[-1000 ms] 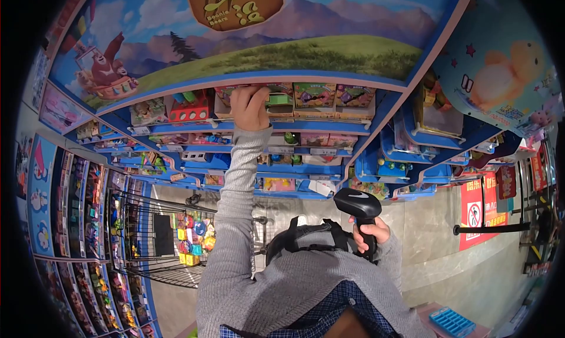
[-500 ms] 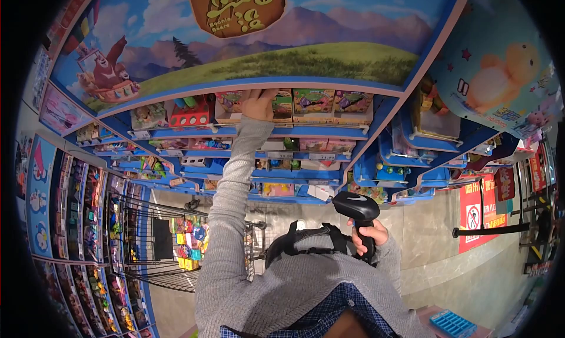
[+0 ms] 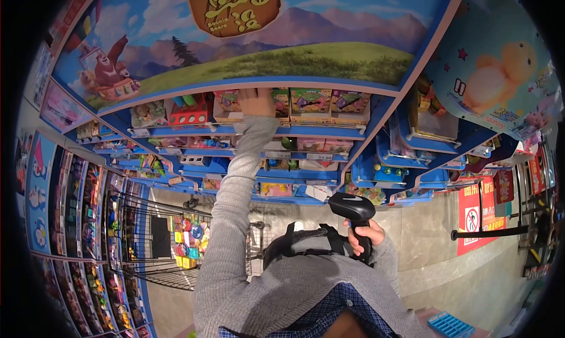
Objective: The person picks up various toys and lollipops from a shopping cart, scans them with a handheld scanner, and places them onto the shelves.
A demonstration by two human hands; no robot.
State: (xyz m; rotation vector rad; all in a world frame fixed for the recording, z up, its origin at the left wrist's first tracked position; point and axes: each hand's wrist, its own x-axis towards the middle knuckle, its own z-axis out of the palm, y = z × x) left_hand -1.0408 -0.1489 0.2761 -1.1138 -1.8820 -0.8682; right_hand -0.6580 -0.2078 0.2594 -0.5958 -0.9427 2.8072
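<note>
My left hand point(image 3: 257, 102) reaches into the top shelf compartment among small colourful toy boxes. Its fingertips are hidden under the shelf's upper edge, and the back of the hand covers part of the box row. One green and pink toy box point(image 3: 226, 100) shows just left of it, and another toy box point(image 3: 310, 101) sits to its right. Held low in front of my body, a black handheld barcode scanner point(image 3: 352, 207) has my right hand point(image 3: 366, 238) wrapped round its handle. The scanner's head points left, toward the lower shelves.
A black wire shopping cart point(image 3: 162, 244) holding colourful toys stands at my left. Lower blue shelves point(image 3: 282, 132) carry more packaged toys. Beside them on the right are further tiered blue bins point(image 3: 406, 155). A black rail point(image 3: 491, 232) crosses the floor at far right.
My left hand has gone slightly deeper into the top shelf, and its fingertips have slipped out of sight. My right hand keeps the scanner in nearly the same place.
</note>
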